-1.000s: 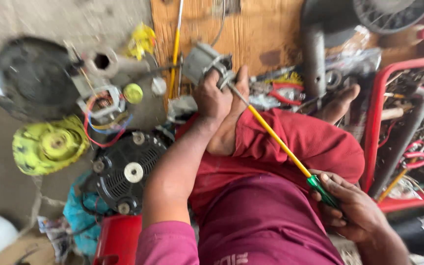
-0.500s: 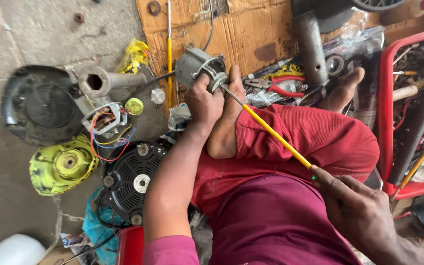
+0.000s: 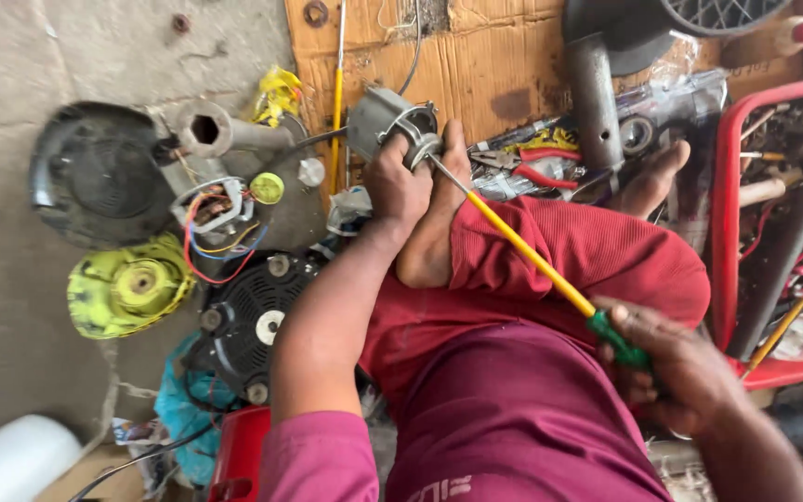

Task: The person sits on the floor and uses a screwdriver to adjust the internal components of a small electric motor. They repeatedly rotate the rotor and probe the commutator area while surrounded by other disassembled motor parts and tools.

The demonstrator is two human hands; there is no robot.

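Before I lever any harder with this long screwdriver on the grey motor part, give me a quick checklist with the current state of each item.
1. Left hand grips the grey motor part: ok.
2. Right hand closed on the green handle: ok.
3. Tip of the yellow screwdriver seated at the part's metal ring: cannot tell, too small.
4. Bare foot clear of the shaft: not ok, it lies right beside it.
5. Part braced against the cardboard: cannot tell.
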